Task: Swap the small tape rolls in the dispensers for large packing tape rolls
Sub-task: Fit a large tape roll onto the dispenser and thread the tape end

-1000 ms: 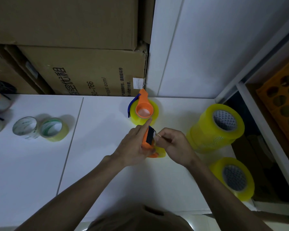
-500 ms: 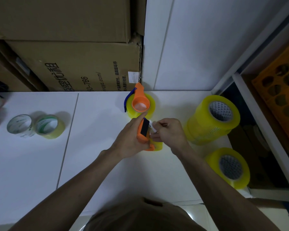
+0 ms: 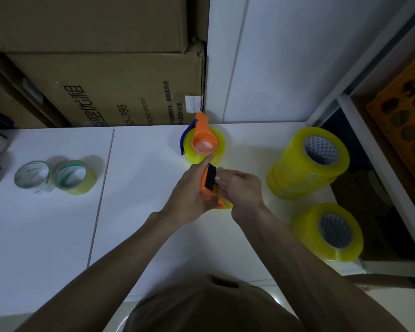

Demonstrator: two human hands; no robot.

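The left hand (image 3: 189, 200) curls round an orange tape dispenser (image 3: 207, 188), its forefinger stretched forward along the top, its other fingers wrapped on the body. The right hand (image 3: 241, 190) lies against the dispenser's black blade end, its fingers nearly straight and close together, touching it; whether they pinch a tape end cannot be told. A yellow roll shows just under the two hands. Just beyond them a second orange dispenser (image 3: 203, 140) with a blue guard sits in a large yellow roll on the white table (image 3: 141, 224). Right stand stacked large packing tape rolls (image 3: 307, 164) and a single one (image 3: 328, 233). Far left lie two small tape rolls (image 3: 55, 177), side by side and touching, before cardboard boxes (image 3: 106, 92).
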